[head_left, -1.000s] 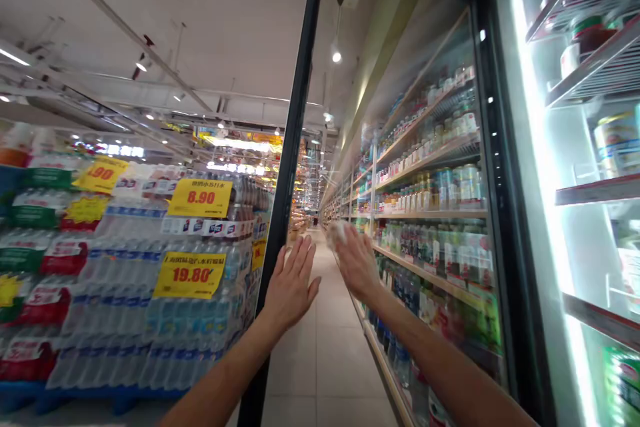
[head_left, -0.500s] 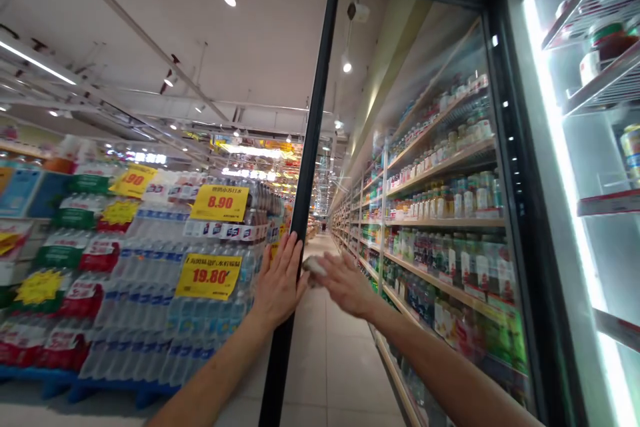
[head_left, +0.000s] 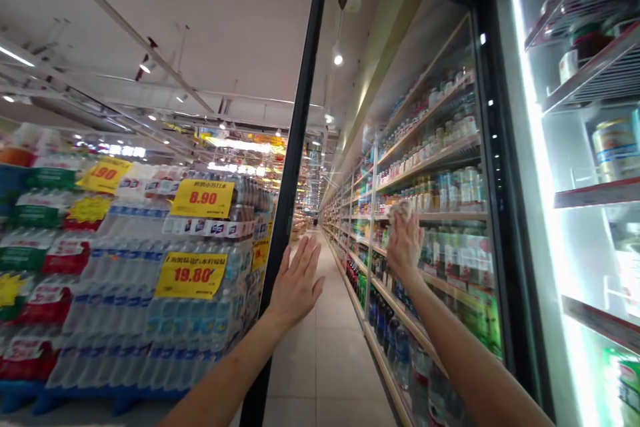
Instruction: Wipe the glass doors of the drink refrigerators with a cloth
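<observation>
A black-framed glass door (head_left: 295, 147) stands swung out in front of me. My left hand (head_left: 296, 285) is open, its fingers stretched upward, just right of the door's left upright; whether the palm touches the glass I cannot tell. My right hand (head_left: 406, 243) is up at the middle of the pane, fingers pointing upward over a pale, crumpled cloth (head_left: 401, 209). Part of the cloth shows above the fingertips, and the rest is hidden behind the hand.
Right of the door is a lit cooler with wire shelves (head_left: 590, 73). Shelves of bottles (head_left: 430, 180) show in the glass. Stacked bottle packs (head_left: 120, 280) with yellow price signs (head_left: 190, 275) stand on blue pallets (head_left: 125, 400) at left. A tiled aisle (head_left: 295, 363) runs ahead.
My right hand has moved right and upward across the glass with the cloth. My left hand has shifted right, off the black upright. The view has turned slightly right.
</observation>
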{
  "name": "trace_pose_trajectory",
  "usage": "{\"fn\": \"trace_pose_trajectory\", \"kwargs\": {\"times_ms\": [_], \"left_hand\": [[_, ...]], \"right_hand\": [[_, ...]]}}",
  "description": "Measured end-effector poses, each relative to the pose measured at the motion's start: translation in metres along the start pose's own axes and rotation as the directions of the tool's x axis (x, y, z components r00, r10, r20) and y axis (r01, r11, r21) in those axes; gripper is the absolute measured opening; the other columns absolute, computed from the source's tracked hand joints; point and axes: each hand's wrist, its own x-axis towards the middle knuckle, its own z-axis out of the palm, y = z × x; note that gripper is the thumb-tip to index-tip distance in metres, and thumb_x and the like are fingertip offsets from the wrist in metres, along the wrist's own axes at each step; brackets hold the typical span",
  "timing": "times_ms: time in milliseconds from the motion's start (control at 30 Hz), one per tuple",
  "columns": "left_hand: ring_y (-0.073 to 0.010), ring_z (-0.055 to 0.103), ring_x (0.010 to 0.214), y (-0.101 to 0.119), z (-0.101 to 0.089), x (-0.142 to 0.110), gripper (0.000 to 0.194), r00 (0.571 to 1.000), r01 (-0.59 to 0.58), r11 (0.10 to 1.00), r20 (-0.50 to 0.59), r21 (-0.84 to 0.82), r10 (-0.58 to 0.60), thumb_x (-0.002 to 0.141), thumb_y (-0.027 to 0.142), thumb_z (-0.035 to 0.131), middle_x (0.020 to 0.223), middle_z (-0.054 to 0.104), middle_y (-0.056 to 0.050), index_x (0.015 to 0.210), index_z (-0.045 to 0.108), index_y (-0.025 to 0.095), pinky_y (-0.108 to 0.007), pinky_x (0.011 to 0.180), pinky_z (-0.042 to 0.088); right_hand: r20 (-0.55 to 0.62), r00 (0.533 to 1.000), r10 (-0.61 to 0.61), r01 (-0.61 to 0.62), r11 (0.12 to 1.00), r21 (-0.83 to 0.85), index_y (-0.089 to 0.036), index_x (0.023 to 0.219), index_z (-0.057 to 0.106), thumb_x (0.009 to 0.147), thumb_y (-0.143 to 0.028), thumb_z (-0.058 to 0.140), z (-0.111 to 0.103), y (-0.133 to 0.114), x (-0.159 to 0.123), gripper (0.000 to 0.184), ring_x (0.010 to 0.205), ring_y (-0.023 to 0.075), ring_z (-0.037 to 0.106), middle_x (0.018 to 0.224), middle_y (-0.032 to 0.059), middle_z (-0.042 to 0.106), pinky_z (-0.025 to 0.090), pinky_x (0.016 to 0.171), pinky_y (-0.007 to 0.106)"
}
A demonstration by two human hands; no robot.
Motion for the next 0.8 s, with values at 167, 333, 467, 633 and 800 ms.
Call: {"fn": "trace_pose_trajectory", "kwargs": {"times_ms": [167, 333, 467, 633, 800], "left_hand": [[-0.022, 0.023, 0.135, 0.008, 0.021, 0.015, 0.061, 0.998, 0.044, 0.999, 0.055, -0.025, -0.043, 0.084, 0.039, 0.045, 0.143, 0.031, -0.009, 0.136, 0.031, 0.013, -0.043, 0.112, 0.015], [-0.0231, 0.02, 0.135, 0.004, 0.03, 0.025, 0.06, 0.992, 0.079, 0.997, 0.095, -0.016, -0.077, 0.087, 0.036, 0.038, 0.145, 0.025, -0.01, 0.139, 0.023, 0.011, -0.046, 0.111, 0.012], [-0.0232, 0.02, 0.136, 0.002, 0.035, 0.025, 0.058, 0.992, 0.094, 0.996, 0.082, -0.006, -0.093, 0.088, 0.036, 0.036, 0.145, 0.026, -0.01, 0.139, 0.023, 0.011, -0.046, 0.111, 0.012], [-0.0224, 0.018, 0.136, -0.001, 0.034, 0.021, 0.059, 0.993, 0.057, 0.998, 0.103, -0.013, -0.056, 0.088, 0.041, 0.036, 0.145, 0.025, -0.009, 0.138, 0.026, 0.011, -0.045, 0.111, 0.012], [-0.0217, 0.017, 0.136, -0.008, 0.039, 0.042, 0.06, 0.994, 0.068, 0.997, 0.082, -0.03, -0.065, 0.087, 0.044, 0.036, 0.145, 0.026, -0.01, 0.137, 0.029, 0.01, -0.044, 0.112, 0.012]], "right_hand": [[0.228, 0.834, -0.503, 0.488, 0.864, 0.12, -0.029, 0.127, 0.047, 0.084, -0.019, 0.04, -0.007, 0.016, -0.005, 0.045, 0.135, 0.0205, 0.025, 0.141, 0.0044, 0.039, 0.024, 0.107, 0.045], [-0.015, 0.985, 0.174, -0.175, 0.982, -0.075, -0.018, 0.132, 0.041, 0.087, -0.022, 0.029, -0.011, 0.053, 0.018, 0.047, 0.133, 0.0285, 0.026, 0.14, 0.0148, 0.037, 0.028, 0.1, 0.056], [0.231, 0.925, -0.303, 0.295, 0.953, 0.07, -0.024, 0.126, 0.049, 0.085, -0.02, 0.036, -0.01, 0.032, 0.003, 0.044, 0.135, 0.0224, 0.023, 0.143, 0.0078, 0.034, 0.024, 0.107, 0.046], [0.103, 0.994, -0.045, 0.044, 0.999, 0.015, -0.023, 0.132, 0.042, 0.086, -0.021, 0.034, -0.006, 0.037, 0.017, 0.047, 0.134, 0.0268, 0.024, 0.145, 0.01, 0.03, 0.025, 0.104, 0.054], [0.147, 0.98, -0.136, 0.133, 0.991, 0.03, -0.022, 0.129, 0.045, 0.087, -0.024, 0.034, 0.007, 0.004, 0.024, 0.043, 0.136, 0.0259, 0.02, 0.146, 0.01, 0.026, 0.024, 0.106, 0.05]]}}
